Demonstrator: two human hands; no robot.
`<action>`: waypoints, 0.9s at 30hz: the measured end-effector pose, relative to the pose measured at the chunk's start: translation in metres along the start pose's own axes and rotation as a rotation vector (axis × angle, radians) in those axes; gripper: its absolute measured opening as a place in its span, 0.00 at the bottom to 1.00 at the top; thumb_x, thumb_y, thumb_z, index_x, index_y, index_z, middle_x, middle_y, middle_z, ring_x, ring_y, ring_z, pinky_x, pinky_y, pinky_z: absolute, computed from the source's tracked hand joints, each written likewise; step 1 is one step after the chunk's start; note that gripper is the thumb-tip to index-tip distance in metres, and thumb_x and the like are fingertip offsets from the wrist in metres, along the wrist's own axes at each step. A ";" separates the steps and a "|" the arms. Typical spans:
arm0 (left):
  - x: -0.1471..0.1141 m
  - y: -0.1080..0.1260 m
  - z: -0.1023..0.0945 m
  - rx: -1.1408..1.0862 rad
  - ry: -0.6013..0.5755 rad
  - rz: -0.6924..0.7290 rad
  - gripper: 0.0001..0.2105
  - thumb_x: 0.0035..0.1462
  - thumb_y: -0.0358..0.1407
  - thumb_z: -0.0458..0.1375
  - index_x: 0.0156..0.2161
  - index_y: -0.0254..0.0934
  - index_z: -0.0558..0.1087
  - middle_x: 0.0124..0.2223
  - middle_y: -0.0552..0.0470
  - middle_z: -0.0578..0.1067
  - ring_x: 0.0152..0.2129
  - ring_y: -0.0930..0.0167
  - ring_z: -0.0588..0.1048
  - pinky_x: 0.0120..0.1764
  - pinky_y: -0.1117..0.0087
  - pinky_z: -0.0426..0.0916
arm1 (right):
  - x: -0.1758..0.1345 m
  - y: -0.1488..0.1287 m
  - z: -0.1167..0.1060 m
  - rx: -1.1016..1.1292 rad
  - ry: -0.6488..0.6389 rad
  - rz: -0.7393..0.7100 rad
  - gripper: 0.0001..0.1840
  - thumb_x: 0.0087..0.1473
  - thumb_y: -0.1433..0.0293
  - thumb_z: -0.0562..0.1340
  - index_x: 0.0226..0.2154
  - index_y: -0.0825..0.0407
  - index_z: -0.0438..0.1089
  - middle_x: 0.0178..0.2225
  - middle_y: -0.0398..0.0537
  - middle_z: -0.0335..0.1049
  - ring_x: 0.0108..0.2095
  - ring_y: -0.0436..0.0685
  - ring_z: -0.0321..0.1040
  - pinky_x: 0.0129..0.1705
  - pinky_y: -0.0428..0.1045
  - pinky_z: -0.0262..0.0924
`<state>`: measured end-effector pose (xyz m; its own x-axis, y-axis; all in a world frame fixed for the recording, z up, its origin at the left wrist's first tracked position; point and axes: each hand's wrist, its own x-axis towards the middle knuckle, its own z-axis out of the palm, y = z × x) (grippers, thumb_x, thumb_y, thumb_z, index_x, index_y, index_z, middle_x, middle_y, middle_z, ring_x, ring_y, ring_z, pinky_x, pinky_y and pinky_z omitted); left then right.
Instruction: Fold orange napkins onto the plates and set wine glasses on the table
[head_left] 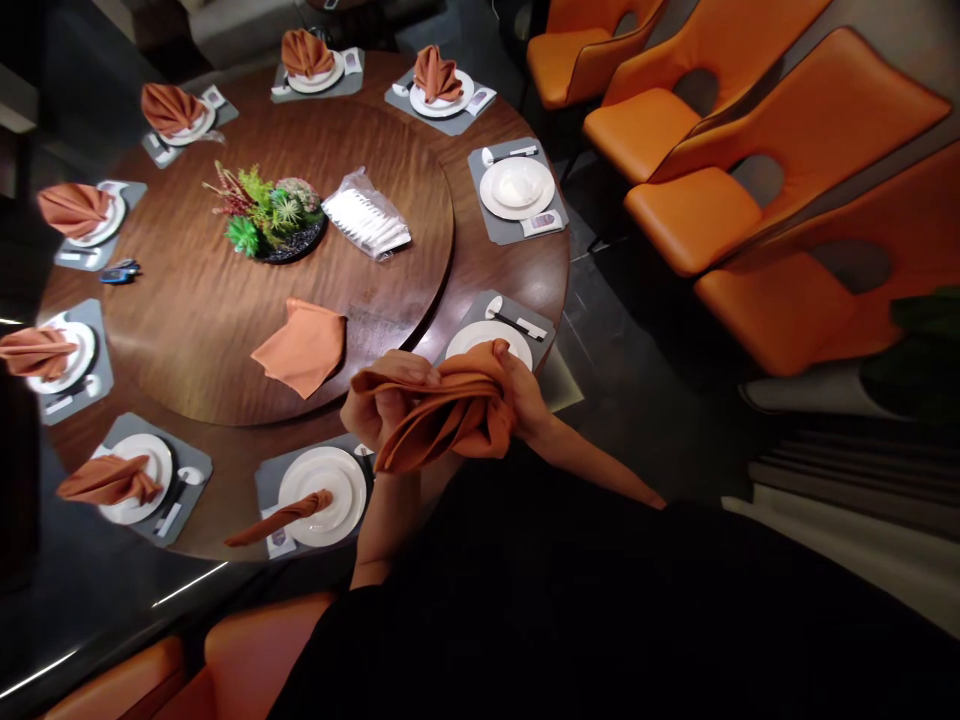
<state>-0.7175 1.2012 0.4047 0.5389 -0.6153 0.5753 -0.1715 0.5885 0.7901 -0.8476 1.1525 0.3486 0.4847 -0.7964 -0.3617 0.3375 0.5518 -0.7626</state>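
Note:
A rust-orange cloth napkin (450, 410), folded into layered pleats, is held between both my hands above the table's near right edge. My left hand (386, 395) grips its left end, fingers wrapped around the pleats. At the other end my right hand (521, 390) is closed on the gathered cloth, thumb on top. Partly hidden behind the hands is a white plate (480, 338) on a grey placemat. Another orange napkin (302, 347) lies loosely folded on the turntable. A rolled napkin (289, 517) rests across the nearest plate (330, 535).
The round wooden table (517, 275) carries several place settings with fanned napkins. On its turntable (382, 140) stand a plant arrangement (270, 215) and a plastic packet of white items (367, 215). Orange chairs (705, 200) line the right side; others stand at lower left.

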 end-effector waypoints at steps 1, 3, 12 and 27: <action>0.001 0.005 0.000 0.007 -0.040 -0.054 0.18 0.74 0.49 0.58 0.33 0.42 0.75 0.25 0.55 0.70 0.21 0.71 0.71 0.27 0.68 0.68 | 0.000 0.003 -0.003 0.024 -0.031 0.005 0.34 0.54 0.34 0.68 0.36 0.49 0.72 0.33 0.46 0.75 0.39 0.58 0.75 0.42 0.51 0.74; 0.007 0.011 -0.003 0.064 -0.172 -0.265 0.19 0.73 0.49 0.58 0.32 0.41 0.75 0.23 0.55 0.67 0.20 0.71 0.69 0.25 0.69 0.65 | 0.001 0.007 -0.010 0.022 -0.134 0.010 0.32 0.52 0.37 0.73 0.34 0.49 0.71 0.31 0.42 0.72 0.36 0.54 0.71 0.39 0.48 0.70; 0.046 -0.057 -0.004 0.123 -0.323 -0.880 0.15 0.61 0.46 0.72 0.33 0.37 0.77 0.28 0.53 0.74 0.27 0.71 0.73 0.27 0.74 0.66 | 0.014 0.003 -0.032 -0.118 -0.178 -0.073 0.25 0.55 0.47 0.75 0.32 0.50 0.73 0.33 0.41 0.73 0.37 0.52 0.69 0.42 0.46 0.68; -0.016 -0.026 -0.022 -0.162 -0.185 -1.152 0.15 0.54 0.46 0.74 0.36 0.37 0.79 0.30 0.53 0.78 0.27 0.71 0.77 0.32 0.71 0.73 | 0.004 0.006 -0.037 0.149 -0.091 0.123 0.27 0.56 0.44 0.74 0.37 0.52 0.76 0.33 0.43 0.78 0.36 0.53 0.75 0.42 0.47 0.73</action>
<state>-0.7034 1.2072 0.3698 0.1768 -0.8862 -0.4282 0.4523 -0.3132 0.8350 -0.8735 1.1434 0.3230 0.5986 -0.6987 -0.3919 0.3838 0.6795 -0.6253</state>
